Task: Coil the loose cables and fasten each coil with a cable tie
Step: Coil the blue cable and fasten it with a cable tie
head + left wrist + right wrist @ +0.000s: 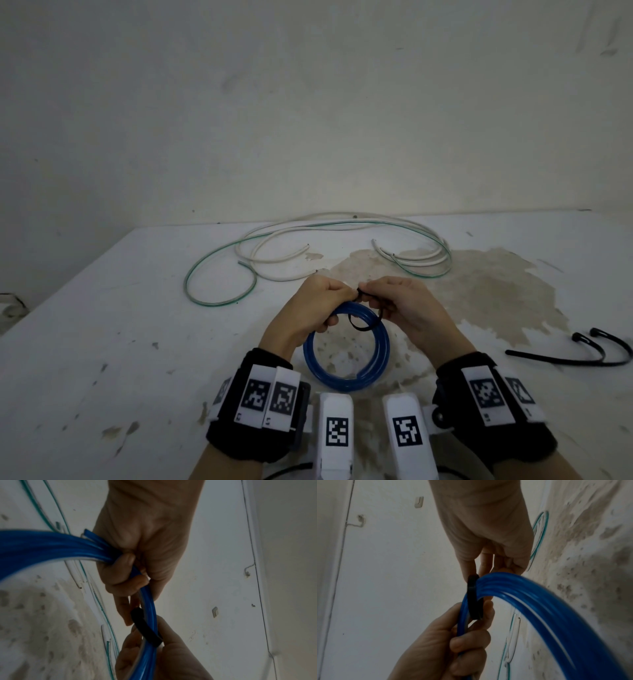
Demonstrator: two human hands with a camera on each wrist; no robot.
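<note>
A blue cable coil point(346, 381) of several turns hangs between my two hands above the white table point(102, 342). My left hand point(337, 308) grips the coil's far top, fingers curled round the bundle point(51, 547). A black cable tie point(356, 323) loops round the coil just right of that grip. My right hand point(376, 303) pinches the tie point(474, 599) near its head. In the left wrist view the tie point(145, 626) crosses the blue strands between my left hand point(123, 582) and the right hand point(164, 655). The right wrist view shows my right hand point(481, 563) above and the left hand point(453, 649) below.
Loose white cables point(274, 258) and a green cable point(219, 257) sprawl across the back of the table near the wall. Spare black cable ties point(582, 349) lie at the right. A large brown stain point(479, 291) marks the table's middle.
</note>
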